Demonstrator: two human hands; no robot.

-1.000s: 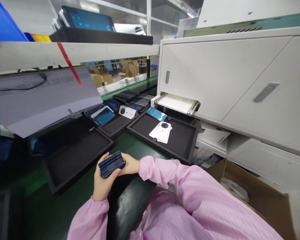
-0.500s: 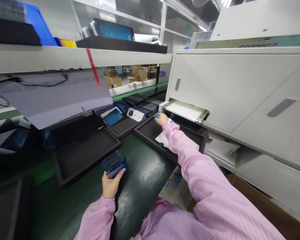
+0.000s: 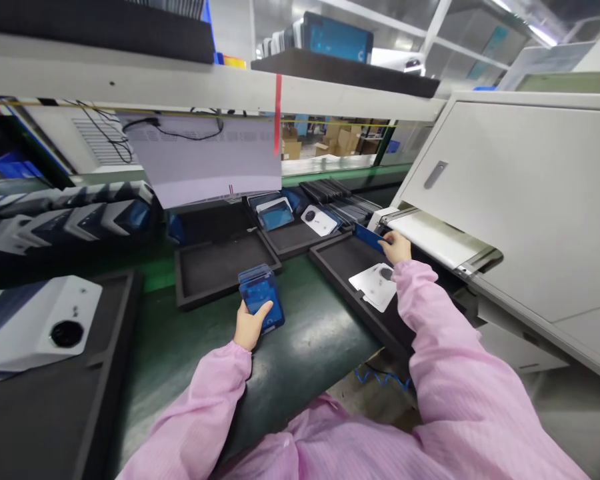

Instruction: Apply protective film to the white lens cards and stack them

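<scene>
Blue film sheet (image 3: 369,236), pinched in the right hand (image 3: 396,247) with its long axis pointing left of the outfeed belt (image 3: 437,239), lies well right of the stack (image 3: 260,298) gripped in the left hand (image 3: 250,325).

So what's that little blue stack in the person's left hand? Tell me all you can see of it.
The blue stack is a bundle of thin, flat, rounded-corner pieces, dark blue and glossy like film or plastic, fanned slightly at the far end. The left hand grips its near end from below, thumb across the top piece. It is held tilted above the green belt, near an empty black tray. Nothing else touches it.
</scene>
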